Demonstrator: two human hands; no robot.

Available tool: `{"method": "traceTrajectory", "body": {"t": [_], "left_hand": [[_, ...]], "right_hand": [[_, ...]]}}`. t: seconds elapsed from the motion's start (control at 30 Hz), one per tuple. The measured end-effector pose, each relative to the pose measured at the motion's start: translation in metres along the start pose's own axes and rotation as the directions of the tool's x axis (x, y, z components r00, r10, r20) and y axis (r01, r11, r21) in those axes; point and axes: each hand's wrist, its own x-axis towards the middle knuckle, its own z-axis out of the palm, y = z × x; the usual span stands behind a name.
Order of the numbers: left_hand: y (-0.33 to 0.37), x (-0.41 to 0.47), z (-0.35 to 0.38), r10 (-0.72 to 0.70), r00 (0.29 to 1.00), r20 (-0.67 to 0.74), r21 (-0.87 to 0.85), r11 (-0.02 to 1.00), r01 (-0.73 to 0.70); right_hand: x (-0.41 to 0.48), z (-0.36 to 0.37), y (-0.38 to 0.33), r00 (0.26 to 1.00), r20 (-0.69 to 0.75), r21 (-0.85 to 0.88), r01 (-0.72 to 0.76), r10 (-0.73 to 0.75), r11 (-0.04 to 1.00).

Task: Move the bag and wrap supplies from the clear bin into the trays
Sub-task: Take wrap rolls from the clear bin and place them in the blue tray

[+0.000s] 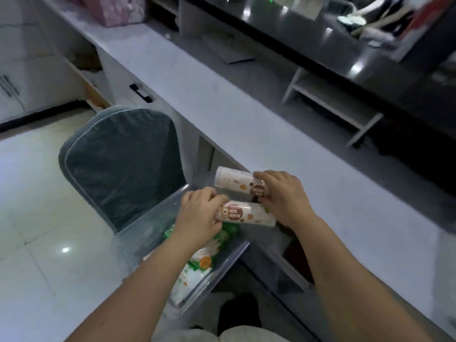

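Far left is a chair (118,164) with a grey-green cover. The clear bin (138,235) sits right in front of its backrest. In the bin we see green-and-white packs (199,260), bag supplies by the look, lying flat and overlapping.

The left hand (197,215) is over the bin, fingers curled round the labelled end of the lower roll (249,214), which juts right above the bin's far corner. Just above it the upper roll (232,180) lies nearly parallel; we can't tell if the two touch. The right hand (283,196) grips that one at its brown-labelled right end, fingers wrapped over the top. Both rolls are clear of the bin contents, held in the air near the edge of the counter (246,119). Further right a white rack (330,99) stands on the counter. We can't pick out any trays in this view.

Handling, our read: the rolls look light, stiff along their length, and round and film-covered, so likely slick. An end grip lets them tip, so a hold nearer the middle, fingers round the barrel, seems safer. The packs look like soft, floppy plastic. We'd pinch an edge or scoop under the flat side, and expect sagging and sliding. Nothing looks fragile; dropping is the main risk.
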Motion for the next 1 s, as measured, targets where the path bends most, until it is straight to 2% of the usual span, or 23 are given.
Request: {"method": "traceTrajectory", "body": {"t": [0.1, 0.23, 0.33, 0.47, 0.7, 0.83, 1.0], "left_hand": [[0.047, 0.013, 0.01, 0.178, 0.984, -0.009, -0.027, 0.984, -0.178], [0.113, 0.032, 0.028, 0.373, 0.928, 0.012, -0.013, 0.928, -0.373], [0.18, 0.039, 0.046, 0.49, 0.87, 0.053, -0.054, 0.871, -0.488], [0.273, 0.031, 0.069, 0.617, 0.784, 0.067, -0.113, 0.785, -0.609], [0.453, -0.039, 0.127, 0.791, 0.599, 0.121, -0.224, 0.61, -0.76], [0.546, -0.095, 0.167, 0.843, 0.524, 0.121, -0.265, 0.537, -0.801], [0.626, -0.133, 0.207, 0.881, 0.467, 0.078, -0.275, 0.469, -0.839]], "right_hand": [[-0.046, -0.028, 0.029, 0.987, -0.073, -0.019, -0.147, 0.145, 0.989], [-0.115, -0.064, 0.065, 0.936, -0.181, 0.003, -0.307, 0.302, 0.952], [-0.182, -0.095, 0.095, 0.868, -0.261, -0.016, -0.441, 0.421, 0.898], [-0.273, -0.127, 0.128, 0.743, -0.388, -0.006, -0.594, 0.545, 0.805], [-0.449, -0.171, 0.179, 0.552, -0.483, 0.004, -0.775, 0.68, 0.632], [-0.555, -0.186, 0.211, 0.448, -0.521, 0.016, -0.846, 0.726, 0.533], [-0.658, -0.202, 0.257, 0.412, -0.513, 0.003, -0.877, 0.753, 0.481]]}}
